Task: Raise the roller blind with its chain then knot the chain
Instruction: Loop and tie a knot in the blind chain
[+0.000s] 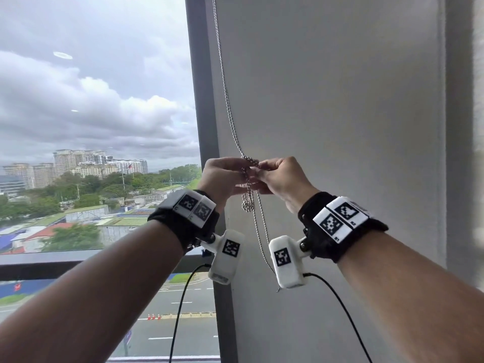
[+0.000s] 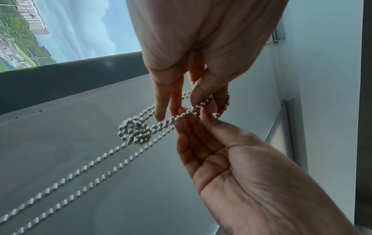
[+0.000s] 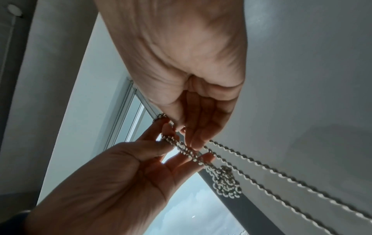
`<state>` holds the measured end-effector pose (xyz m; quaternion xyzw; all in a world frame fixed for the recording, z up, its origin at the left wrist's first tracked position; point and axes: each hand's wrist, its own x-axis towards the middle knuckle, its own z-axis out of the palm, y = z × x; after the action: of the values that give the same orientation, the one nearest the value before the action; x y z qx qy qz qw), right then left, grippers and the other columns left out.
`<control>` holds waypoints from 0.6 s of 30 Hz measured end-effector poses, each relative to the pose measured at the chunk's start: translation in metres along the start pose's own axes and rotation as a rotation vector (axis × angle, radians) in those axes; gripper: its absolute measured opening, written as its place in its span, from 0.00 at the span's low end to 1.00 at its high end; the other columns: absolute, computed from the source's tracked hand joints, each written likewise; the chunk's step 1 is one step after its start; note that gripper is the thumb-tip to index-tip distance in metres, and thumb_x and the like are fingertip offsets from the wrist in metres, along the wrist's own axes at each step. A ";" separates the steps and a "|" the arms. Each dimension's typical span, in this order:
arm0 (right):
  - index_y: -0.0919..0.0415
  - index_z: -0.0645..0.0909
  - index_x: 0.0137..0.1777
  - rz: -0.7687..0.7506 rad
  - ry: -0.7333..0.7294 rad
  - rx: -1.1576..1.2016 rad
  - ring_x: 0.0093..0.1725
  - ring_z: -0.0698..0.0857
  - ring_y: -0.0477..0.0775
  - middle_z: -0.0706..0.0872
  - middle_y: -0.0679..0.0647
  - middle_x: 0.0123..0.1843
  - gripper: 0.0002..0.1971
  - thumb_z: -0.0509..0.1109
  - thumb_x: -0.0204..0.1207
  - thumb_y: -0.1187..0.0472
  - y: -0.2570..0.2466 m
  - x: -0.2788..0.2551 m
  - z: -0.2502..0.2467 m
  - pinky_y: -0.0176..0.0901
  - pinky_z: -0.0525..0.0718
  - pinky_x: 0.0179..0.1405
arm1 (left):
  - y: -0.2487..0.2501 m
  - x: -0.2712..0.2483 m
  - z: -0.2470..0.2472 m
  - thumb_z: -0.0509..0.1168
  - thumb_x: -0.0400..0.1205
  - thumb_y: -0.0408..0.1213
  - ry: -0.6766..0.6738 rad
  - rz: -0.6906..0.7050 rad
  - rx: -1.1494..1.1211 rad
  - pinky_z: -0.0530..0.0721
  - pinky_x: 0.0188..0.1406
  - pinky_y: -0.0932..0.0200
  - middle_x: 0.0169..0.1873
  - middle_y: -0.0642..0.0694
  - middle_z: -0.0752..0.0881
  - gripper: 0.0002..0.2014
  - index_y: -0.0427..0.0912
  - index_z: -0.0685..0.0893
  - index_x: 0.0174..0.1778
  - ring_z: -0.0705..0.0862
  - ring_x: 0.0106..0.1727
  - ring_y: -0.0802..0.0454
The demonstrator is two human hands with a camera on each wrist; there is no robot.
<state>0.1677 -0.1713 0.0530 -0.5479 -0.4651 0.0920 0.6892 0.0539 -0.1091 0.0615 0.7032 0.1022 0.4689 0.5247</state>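
Clearly the knotting step is in hand, judging by the window glass showing bare to the left of the hands with the blind's fabric nowhere across it; the bead chain point(image 1: 227, 100) drops from above along the wall point(image 1: 340, 87), just right of the dark window frame point(image 1: 203, 113), into the meeting fingertips of both hands. The left hand point(image 1: 222, 179) pinches a doubled run of chain between thumb and curled fingers point(image 2: 199, 93), a loop riding over one finger; the right hand point(image 1: 281, 179) meets it fingertip to fingertip, its fingers point(image 3: 193, 127) bent and nipping the same strands, so both hands are closed on the chain and neither is idle. Just below the fingers hangs a bunched tangle of beads point(image 1: 247, 205), seemingly a first loose knot, touching neither hand; from it two free strands point(image 1: 263, 231) trail on down past the wrists. Whether the loop over the finger has a tail passed through it cannot be told, the fingers hiding the crossing. The next move, as I judge it, calls for drawing the held loop through and pulling the two hands apart to cinch it; the beads look slippery and stiff at bends, so a firm pinch and steady tension will be wanted, lest the loop slide off the fingertip.
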 end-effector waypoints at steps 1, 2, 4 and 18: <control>0.72 0.86 0.54 0.008 -0.009 0.034 0.34 0.88 0.56 0.91 0.63 0.42 0.11 0.75 0.76 0.64 0.001 0.000 0.002 0.48 0.90 0.38 | -0.001 0.000 0.000 0.70 0.70 0.18 0.024 0.015 -0.015 0.90 0.42 0.46 0.44 0.31 0.86 0.13 0.27 0.86 0.51 0.85 0.41 0.38; 0.71 0.86 0.54 0.025 -0.026 0.078 0.38 0.89 0.58 0.91 0.64 0.45 0.12 0.74 0.77 0.63 0.001 -0.001 0.003 0.51 0.91 0.43 | -0.001 0.001 0.000 0.70 0.70 0.17 0.047 0.029 -0.020 0.89 0.42 0.46 0.43 0.31 0.85 0.14 0.26 0.85 0.51 0.84 0.41 0.38; 0.71 0.85 0.56 0.084 -0.076 0.191 0.43 0.90 0.63 0.91 0.67 0.50 0.12 0.72 0.79 0.62 0.001 -0.001 0.004 0.57 0.91 0.50 | -0.003 0.002 0.000 0.70 0.71 0.19 0.065 0.024 -0.026 0.88 0.38 0.49 0.43 0.31 0.83 0.13 0.25 0.81 0.51 0.84 0.38 0.39; 0.70 0.85 0.48 0.117 -0.142 0.151 0.21 0.69 0.47 0.83 0.60 0.33 0.11 0.61 0.80 0.69 0.009 -0.006 0.004 0.41 0.70 0.23 | -0.019 0.009 -0.018 0.71 0.70 0.22 -0.045 -0.232 -0.119 0.62 0.16 0.65 0.27 0.43 0.74 0.20 0.45 0.66 0.40 0.63 0.23 0.55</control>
<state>0.1650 -0.1696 0.0421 -0.5128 -0.4719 0.2053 0.6871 0.0514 -0.0840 0.0509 0.6646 0.1429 0.3943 0.6184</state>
